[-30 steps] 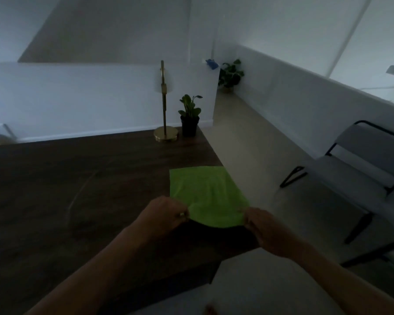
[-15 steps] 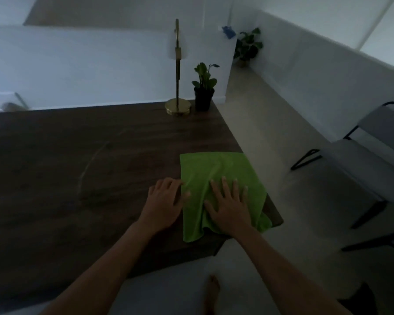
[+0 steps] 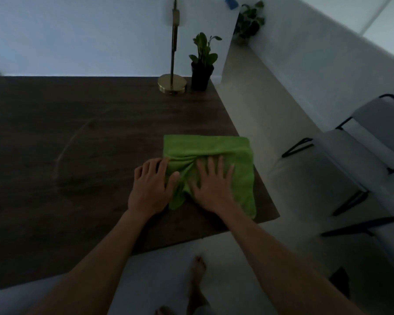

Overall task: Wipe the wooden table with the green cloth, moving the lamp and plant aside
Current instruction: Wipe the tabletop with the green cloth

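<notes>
Head view: a person's right hand (image 3: 212, 185) presses flat, fingers spread, on a bright green square cloth (image 3: 214, 146) bunched at the near right corner of a dark wooden desk (image 3: 89, 144), seemingly to start wiping. The left hand (image 3: 151, 185), fingers straight, steadies the cloth's edge. Beyond the hands, untouched, stand a brass stem lamp (image 3: 172, 84) and a small black pot (image 3: 201, 77) holding a leafy plant (image 3: 204, 50).

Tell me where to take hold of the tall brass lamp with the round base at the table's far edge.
Grip the tall brass lamp by its slim upright stem, low above the round base, so it should not tip. Come from its left or front: the potted green plant stands close at its right.
</notes>
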The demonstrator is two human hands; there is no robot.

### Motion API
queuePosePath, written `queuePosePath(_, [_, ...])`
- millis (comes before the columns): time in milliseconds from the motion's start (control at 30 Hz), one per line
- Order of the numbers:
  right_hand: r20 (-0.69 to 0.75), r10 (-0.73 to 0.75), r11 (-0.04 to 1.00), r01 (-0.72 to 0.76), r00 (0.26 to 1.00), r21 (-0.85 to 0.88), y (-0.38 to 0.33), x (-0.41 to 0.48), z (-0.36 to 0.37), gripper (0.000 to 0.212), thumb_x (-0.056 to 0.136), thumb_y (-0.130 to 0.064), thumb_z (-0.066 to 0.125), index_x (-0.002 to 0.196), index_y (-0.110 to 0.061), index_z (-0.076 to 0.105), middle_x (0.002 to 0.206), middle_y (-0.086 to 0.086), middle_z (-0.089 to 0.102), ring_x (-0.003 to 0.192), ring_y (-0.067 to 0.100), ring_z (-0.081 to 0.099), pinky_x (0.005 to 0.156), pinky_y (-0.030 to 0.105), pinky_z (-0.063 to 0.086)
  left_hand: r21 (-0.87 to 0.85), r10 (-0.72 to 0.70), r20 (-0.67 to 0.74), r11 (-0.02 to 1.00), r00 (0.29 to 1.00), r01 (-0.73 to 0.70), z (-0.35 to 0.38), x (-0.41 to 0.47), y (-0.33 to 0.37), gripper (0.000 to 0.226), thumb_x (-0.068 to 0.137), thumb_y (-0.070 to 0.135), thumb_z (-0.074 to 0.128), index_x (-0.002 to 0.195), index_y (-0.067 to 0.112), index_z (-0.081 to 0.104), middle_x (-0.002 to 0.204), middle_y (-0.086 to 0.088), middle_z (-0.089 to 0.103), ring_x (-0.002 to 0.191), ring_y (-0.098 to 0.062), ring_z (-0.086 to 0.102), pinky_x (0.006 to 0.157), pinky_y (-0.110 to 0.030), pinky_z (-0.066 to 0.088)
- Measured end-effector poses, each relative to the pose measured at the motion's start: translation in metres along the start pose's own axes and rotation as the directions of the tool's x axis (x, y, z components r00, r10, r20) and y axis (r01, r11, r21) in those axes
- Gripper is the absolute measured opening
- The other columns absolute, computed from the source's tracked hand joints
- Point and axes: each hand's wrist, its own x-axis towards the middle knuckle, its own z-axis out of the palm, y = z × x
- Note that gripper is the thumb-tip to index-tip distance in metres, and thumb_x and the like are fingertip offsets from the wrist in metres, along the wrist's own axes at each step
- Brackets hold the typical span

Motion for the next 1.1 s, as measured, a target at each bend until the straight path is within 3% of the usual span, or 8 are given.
queuePosePath(100, [-0.055, -0.185, 0.982, 0.186, 0.981, 0.028, -0.007, -0.063, -0.001, 0.071, 0.088, -0.063, 0.025, 0.148, -0.027, 0.03, 0.154, 0.014, 0.028, 0.142, 0.04, 0.021, 0.114, 0.06, 0.011, -0.02, -0.013, -0.011, 1.0, 1.0, 0.013, 0.002, 0.001, -0.001, 0.068, 0.093, 0.06, 0.019, 0.137, 0.015, 0.043, 0.139, -0.01, 0.044, 0.133, -0.028, 0.034, 0.109, -0.046, 0.024])
queuePosePath(200, [-0.156, -0.074, 0.997, 0.079, 0.985, 0.026, 0.044, -0.071, -0.005, 0.055, 0.085, -0.057, 0.038, 0.119, -0.017, 0.053, 0.119, 0.012, 0.052, 0.112, 0.035, 0.048, 0.097, 0.046, 0.036, -0.031, -0.004, 0.0, 1.0, 1.0, 0.004, 0.0, -0.001, -0.003, 0.068, 0.093, 0.061, 0.019, 0.14, 0.017, 0.04, 0.142, -0.009, 0.042, 0.137, -0.027, 0.032, 0.11, -0.046, 0.023])
queuePosePath(367, [-0.038, 0.25, 0.968, -0.248, 0.968, 0.041, 0.078, 0.007, -0.018, 0.067, 0.092, -0.053, 0.024, 0.144, -0.011, 0.026, 0.153, 0.02, 0.022, 0.14, 0.04, 0.018, 0.115, 0.054, 0.012, 0.001, -0.004, 0.03, 1.0, 1.0, 0.004, -0.004, 0.0, -0.001, 0.06, 0.098, 0.056, 0.025, 0.141, 0.018, 0.04, 0.144, -0.009, 0.041, 0.139, -0.026, 0.029, 0.112, -0.045, 0.022])
queuePosePath(500, [-0.009, 0.06, 0.998, -0.06, 0.998, 0.005, 0.01, 0.011, -0.003, 0.074, 0.092, -0.061, 0.021, 0.154, -0.024, 0.004, 0.162, 0.013, -0.002, 0.147, 0.038, -0.008, 0.114, 0.06, -0.009, 0.012, -0.056, -0.018, 0.998, 0.998, 0.056, -0.004, 0.006, -0.002, 0.058, 0.095, 0.054, 0.024, 0.121, 0.015, 0.058, 0.124, -0.011, 0.055, 0.117, -0.03, 0.049, 0.096, -0.046, 0.035])
queuePosePath(600, [-0.034, -0.15, 0.989, 0.149, 0.988, -0.015, -0.01, -0.048, 0.006, 0.072, 0.089, -0.067, 0.02, 0.153, -0.034, 0.012, 0.162, 0.004, 0.004, 0.148, 0.034, -0.004, 0.114, 0.063, -0.003, 0.01, -0.065, -0.075, 0.998, 0.995, 0.066, -0.004, 0.017, -0.005, 0.056, 0.093, 0.052, 0.026, 0.111, 0.012, 0.061, 0.109, -0.012, 0.057, 0.101, -0.032, 0.052, 0.085, -0.044, 0.037])
queuePosePath(767, [-0.029, -0.235, 0.972, 0.234, 0.972, -0.036, 0.076, -0.068, 0.002, 0.064, 0.092, -0.067, 0.019, 0.151, -0.043, 0.012, 0.162, -0.009, 0.006, 0.15, 0.02, -0.001, 0.119, 0.053, 0.0, -0.07, -0.113, -0.026, 0.991, 0.993, 0.111, -0.006, 0.043, -0.009, 0.048, 0.097, 0.052, 0.031, 0.115, 0.017, 0.058, 0.116, -0.012, 0.054, 0.109, -0.031, 0.046, 0.092, -0.046, 0.036])
queuePosePath(967, [-0.063, -0.05, 0.999, 0.051, 0.997, 0.014, 0.092, 0.019, -0.009, 0.066, 0.09, -0.059, 0.021, 0.152, -0.036, 0.014, 0.162, -0.004, 0.01, 0.149, 0.019, 0.005, 0.12, 0.048, -0.002, 0.064, -0.109, -0.006, 0.992, 0.994, 0.109, 0.007, 0.056, -0.007, 0.046, 0.095, 0.05, 0.04, 0.127, 0.017, 0.05, 0.128, -0.015, 0.043, 0.117, -0.033, 0.037, 0.096, -0.049, 0.03])
queuePosePath(1101, [-0.108, 0.013, 0.999, -0.008, 0.994, 0.047, 0.089, -0.039, 0.0, 0.063, 0.095, -0.058, 0.022, 0.153, -0.035, 0.011, 0.162, -0.004, 0.007, 0.149, 0.02, 0.0, 0.121, 0.044, -0.002, 0.074, -0.096, 0.011, 0.993, 0.995, 0.095, 0.015, 0.081, -0.001, 0.044, 0.093, 0.046, 0.048, 0.126, 0.016, 0.052, 0.128, -0.018, 0.043, 0.119, -0.038, 0.037, 0.097, -0.052, 0.03])
